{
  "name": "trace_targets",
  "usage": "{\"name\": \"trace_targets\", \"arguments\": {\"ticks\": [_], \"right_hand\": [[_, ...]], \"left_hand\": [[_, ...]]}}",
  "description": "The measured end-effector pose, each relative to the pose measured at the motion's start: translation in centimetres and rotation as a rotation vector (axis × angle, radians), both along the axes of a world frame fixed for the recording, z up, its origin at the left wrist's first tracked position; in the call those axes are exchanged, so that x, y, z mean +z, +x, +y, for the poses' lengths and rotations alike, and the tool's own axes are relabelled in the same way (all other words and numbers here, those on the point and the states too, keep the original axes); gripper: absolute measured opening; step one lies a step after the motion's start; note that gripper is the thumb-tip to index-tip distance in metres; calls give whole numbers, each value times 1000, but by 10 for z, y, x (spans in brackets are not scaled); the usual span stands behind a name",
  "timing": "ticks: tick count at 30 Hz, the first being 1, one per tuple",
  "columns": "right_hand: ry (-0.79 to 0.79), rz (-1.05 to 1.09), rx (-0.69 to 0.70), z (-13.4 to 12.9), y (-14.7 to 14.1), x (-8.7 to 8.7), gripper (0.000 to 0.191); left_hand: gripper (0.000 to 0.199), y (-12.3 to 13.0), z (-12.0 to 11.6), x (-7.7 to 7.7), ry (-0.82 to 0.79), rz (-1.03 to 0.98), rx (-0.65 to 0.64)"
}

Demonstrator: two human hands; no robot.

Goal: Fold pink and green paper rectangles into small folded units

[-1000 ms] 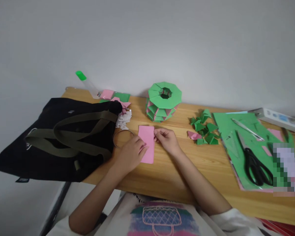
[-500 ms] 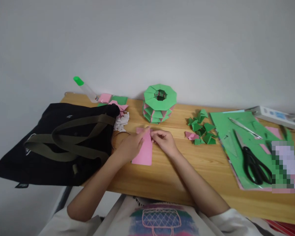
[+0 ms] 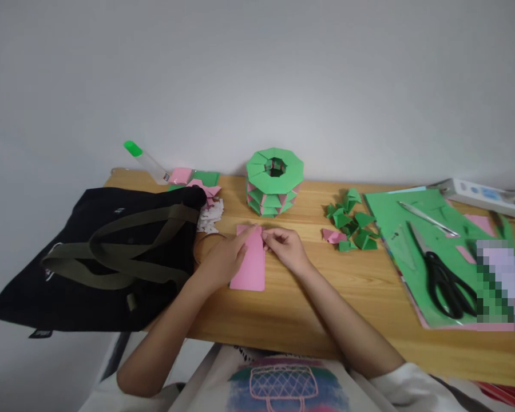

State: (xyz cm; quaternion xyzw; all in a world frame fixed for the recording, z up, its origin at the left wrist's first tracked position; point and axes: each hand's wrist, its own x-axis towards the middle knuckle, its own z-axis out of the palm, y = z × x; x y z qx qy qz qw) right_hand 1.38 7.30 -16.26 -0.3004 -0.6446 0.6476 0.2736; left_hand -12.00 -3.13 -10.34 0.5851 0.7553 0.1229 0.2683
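Note:
A pink rectangular sheet lies upright-wise on the wooden table. My left hand rests over its left side, fingers stretched toward the top edge. At the sheet's upper right edge, my right hand has its fingertips pinched together; whatever is between them is too small to tell. Behind the hands stands a green and pink folded-paper ring. Small folded green pieces and a pink one lie to the right of my right hand.
A black bag covers the table's left part, beside white paper bits and a green-capped tube. On the right, black-handled scissors and a silver pen lie on green sheets. A white box sits behind.
The view has shifted slightly. Both hands stay at the pink sheet, with only a slight change in the left fingers.

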Motion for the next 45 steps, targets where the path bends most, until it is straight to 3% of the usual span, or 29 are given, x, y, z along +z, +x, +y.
{"name": "trace_targets", "arguments": {"ticks": [7,14,20,23,26,32,37,45], "right_hand": [[114,-18,-90,-6,-1,0,30],[184,-51,-131,-11,-2,8,7],[-2,-37,-109,-9,2,12,23],[-194,-12,-69,-9,19,19,21],[-399,29,-52,-17,42,27,18],[-653,155,-90,-47,59,26,18],[-712,236,-77,-64,50,16,18],[-612,231,-152,-75,49,-2,27]], "left_hand": [[48,0,-6,-4,28,58,-6],[46,4,-9,-3,45,36,13],[53,10,-28,-5,171,-46,139],[40,17,-46,-12,267,-6,252],[37,24,-60,-22,291,30,282],[63,45,-63,-39,301,37,256],[68,62,-58,-48,322,95,274],[55,62,-60,-58,391,176,248]]}}
